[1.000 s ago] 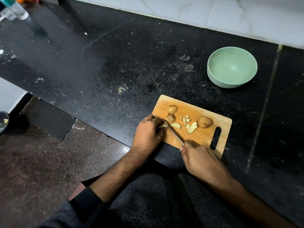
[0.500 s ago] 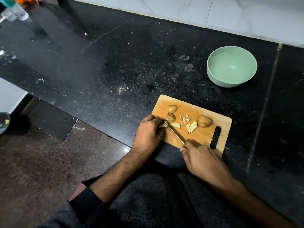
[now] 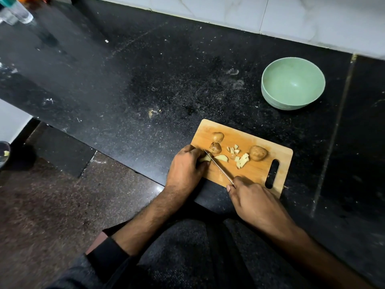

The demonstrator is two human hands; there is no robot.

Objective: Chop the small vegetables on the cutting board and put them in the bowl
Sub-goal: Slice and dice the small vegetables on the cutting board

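dim, soft overhead light; wide-angle edges bend and blur.

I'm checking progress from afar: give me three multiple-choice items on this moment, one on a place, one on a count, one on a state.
1. Where does the green bowl stand?
A. On the cutting board
B. On the counter beyond the board
C. On the floor

2. How many uncut small vegetables lie on the cutting board?
A. One
B. Three
C. Six

3. What is in the bowl?
A. Nothing
B. Chopped pieces
C. Water to the brim

Answers:
1 B: it sits on the black counter, apart from the board.
2 B: three round brown ones lie whole.
3 A: its inside shows bare; the chopped pieces lie on the board.
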